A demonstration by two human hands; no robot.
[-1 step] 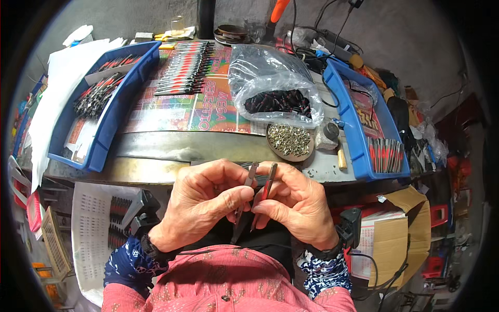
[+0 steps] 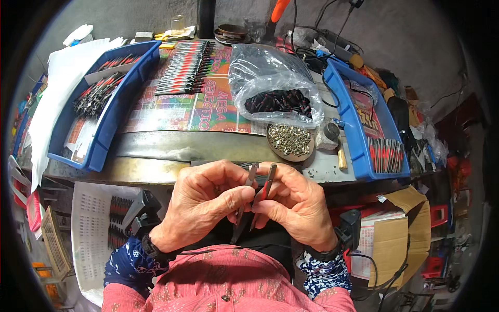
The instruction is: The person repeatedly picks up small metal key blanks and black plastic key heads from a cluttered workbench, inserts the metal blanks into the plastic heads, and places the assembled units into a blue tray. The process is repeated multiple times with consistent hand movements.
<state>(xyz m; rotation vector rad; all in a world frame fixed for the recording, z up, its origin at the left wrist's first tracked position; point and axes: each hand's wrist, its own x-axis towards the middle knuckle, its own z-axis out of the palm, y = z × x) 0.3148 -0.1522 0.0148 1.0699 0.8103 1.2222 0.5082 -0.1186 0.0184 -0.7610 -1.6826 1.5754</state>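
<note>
My left hand pinches a thin, flat grey metal tool between thumb and fingers, its narrow end pointing up. In my right hand is a slim red-and-black pen-like stick, held upright between thumb and fingertips. The two pieces are close together above my lap, at the near edge of the bench; fingers hide their lower parts. Just beyond my right hand, a round dish holds small brass-coloured metal bits. Behind it, an open clear plastic bag contains many short black pieces.
Red, black and silver sticks lie in a row on the bench. A blue tray with similar sticks stands left, another blue tray right. A small jar sits beside the dish. An open cardboard box stands below, right.
The stick in my right hand and the metal tool in my left have shifted very slightly. Both hands keep their hold; the bench is unchanged.
</note>
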